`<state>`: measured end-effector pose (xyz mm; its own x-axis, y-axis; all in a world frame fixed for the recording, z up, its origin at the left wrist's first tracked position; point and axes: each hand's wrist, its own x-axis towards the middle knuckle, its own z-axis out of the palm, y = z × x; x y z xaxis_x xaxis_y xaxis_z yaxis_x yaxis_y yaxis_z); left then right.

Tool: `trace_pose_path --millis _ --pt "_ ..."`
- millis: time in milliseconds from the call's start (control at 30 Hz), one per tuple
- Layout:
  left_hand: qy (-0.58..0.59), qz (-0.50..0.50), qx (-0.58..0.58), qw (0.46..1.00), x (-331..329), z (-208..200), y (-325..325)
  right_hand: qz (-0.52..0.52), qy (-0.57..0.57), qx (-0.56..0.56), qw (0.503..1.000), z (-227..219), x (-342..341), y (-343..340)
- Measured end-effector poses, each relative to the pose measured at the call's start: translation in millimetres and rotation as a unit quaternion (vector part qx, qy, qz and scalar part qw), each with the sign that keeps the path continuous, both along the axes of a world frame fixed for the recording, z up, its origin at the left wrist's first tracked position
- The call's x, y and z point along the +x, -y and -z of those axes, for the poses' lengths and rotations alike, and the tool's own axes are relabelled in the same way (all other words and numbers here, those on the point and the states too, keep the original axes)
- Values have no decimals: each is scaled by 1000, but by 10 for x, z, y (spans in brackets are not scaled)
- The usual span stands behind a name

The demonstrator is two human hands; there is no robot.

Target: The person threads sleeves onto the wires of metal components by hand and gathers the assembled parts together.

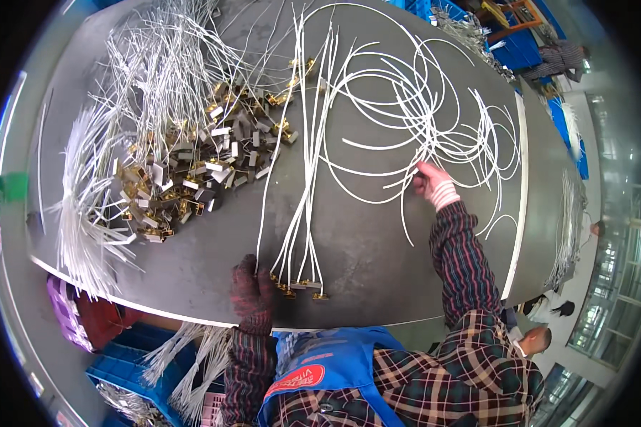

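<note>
My left hand [251, 290], in a dark red knitted glove, is closed at the near edge of the table. A long white wire [265, 206] runs from its fingers up the tabletop. Just right of it, several more white wires [307, 206] lie lengthwise, with small brass-coloured and grey end pieces [302, 285] at their near ends. My right hand [435, 186], with a white band round the wrist, has its fingers bent together at the near side of a loose tangle of curved thin white tubes [423, 128]. Its fingertips pinch one of these, partly hidden.
A heap of wires with grey blocks and brass ends [192, 171] covers the left of the dark table [363, 249]. A bundle of white strands [82, 206] lies at the left edge. A white strip [522, 192] borders the right. Blue crates [139, 363] stand below left.
</note>
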<state>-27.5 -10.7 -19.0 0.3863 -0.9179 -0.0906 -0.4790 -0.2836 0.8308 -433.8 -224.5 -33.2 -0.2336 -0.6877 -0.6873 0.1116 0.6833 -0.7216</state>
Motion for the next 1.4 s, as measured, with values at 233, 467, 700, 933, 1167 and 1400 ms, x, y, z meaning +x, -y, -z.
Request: trace_pose_path --millis 233,467,700,933,1167,1400 --pt "106 57 -2 993 -69 13 11 49 -276 -68 957 -34 -227 -385" --pt "175 95 64 978 -75 -38 10 -73 -444 -130 883 -358 -692 -474" --pt "159 85 43 983 -48 -121 -5 193 -223 -208 932 -1531 -1533 -200" --pt "153 108 127 974 -47 -277 91 382 -177 -407 811 -2364 -2327 70" --pt "182 139 164 960 -25 -438 108 -28 121 -314 941 -1621 353 -245" --pt "114 72 65 989 219 -201 401 -377 270 108 880 -715 2340 -1705"
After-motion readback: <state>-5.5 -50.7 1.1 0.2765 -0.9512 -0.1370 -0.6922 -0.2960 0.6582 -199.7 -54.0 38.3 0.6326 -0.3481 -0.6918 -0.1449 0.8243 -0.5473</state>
